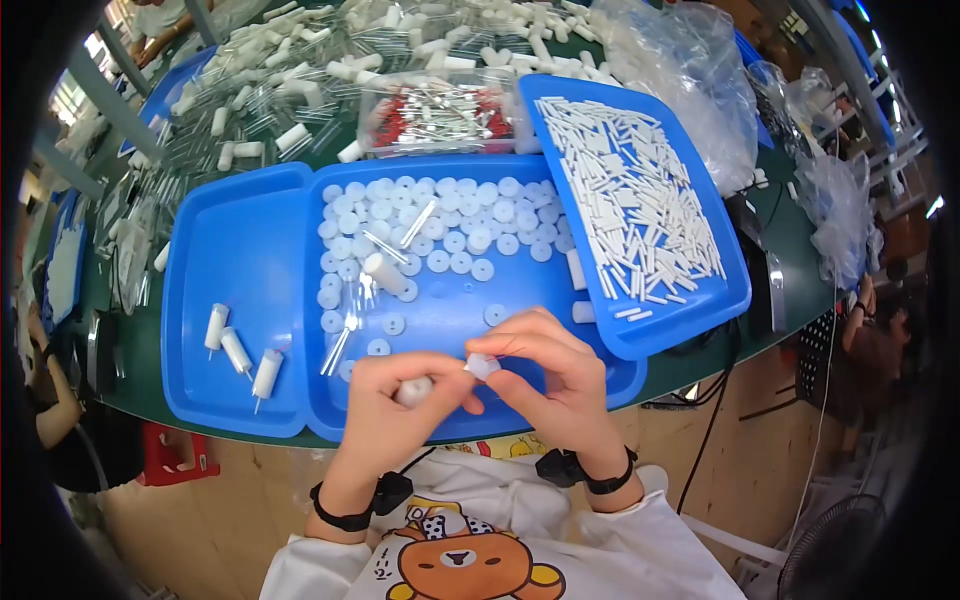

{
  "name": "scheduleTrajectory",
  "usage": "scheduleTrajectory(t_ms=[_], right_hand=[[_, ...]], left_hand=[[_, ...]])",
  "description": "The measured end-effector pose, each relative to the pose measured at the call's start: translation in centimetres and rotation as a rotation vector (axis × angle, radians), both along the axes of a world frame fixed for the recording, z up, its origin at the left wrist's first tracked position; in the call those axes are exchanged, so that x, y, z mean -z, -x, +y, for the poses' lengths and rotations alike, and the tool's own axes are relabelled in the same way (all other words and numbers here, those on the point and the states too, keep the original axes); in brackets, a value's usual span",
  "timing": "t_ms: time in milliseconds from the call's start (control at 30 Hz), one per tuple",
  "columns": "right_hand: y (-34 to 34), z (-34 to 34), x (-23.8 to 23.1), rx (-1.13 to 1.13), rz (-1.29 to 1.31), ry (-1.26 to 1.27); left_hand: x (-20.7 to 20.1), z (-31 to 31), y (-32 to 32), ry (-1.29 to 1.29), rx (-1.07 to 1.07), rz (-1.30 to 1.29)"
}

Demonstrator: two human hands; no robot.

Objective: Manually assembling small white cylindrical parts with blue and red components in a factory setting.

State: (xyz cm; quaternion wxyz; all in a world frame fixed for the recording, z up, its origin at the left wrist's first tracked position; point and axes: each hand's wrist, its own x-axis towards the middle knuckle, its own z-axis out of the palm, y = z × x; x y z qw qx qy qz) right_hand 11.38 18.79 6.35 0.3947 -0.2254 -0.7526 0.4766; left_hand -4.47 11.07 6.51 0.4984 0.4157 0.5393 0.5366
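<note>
My left hand point(385, 405) curls its fingers round a white cylinder point(413, 391), of which only one rounded end shows. My right hand point(555, 375) pinches a small translucent white cap point(481, 366) between thumb and fingers. The fingertips of both hands meet at this cap, above the near part of the middle blue tray point(440, 432). Beyond them in that tray lie several translucent round discs with centre holes point(461, 262). A white cylinder point(383, 272) and clear tubes point(420, 222) rest among the discs.
The left blue tray point(235, 200) holds white cylinders with thin tips point(266, 375). On the right, a tilted blue tray point(628, 345) carries short white sticks point(640, 190). Behind are a clear box point(440, 115) of red-and-white parts, loose tubes and a plastic bag point(690, 80). Other people sit at both sides.
</note>
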Motion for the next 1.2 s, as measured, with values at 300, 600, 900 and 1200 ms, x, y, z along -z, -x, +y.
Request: scheduleTrajectory(t_ms=[300,600,900,1200], right_hand=[[-0.1,0.2,0.1,-0.109,0.067,0.018],[-4.4,-0.1,-2.9,0.415,-0.272,-0.39],[-11.3,6.0,-3.6,0.521,-0.743,-0.203],[-9.9,3.0,-5.4,0.703,-0.74,-0.5]], left_hand=[[-0.5,-0.1,0.4,0.006,0.009,0.03],[-0.1,0.0,-0.1,-0.033,-0.055,-0.055],[0.6,0.1,0.1,-0.198,-0.152,0.078],[-0.5,-0.3,0.5,-0.221,-0.104,-0.179]])
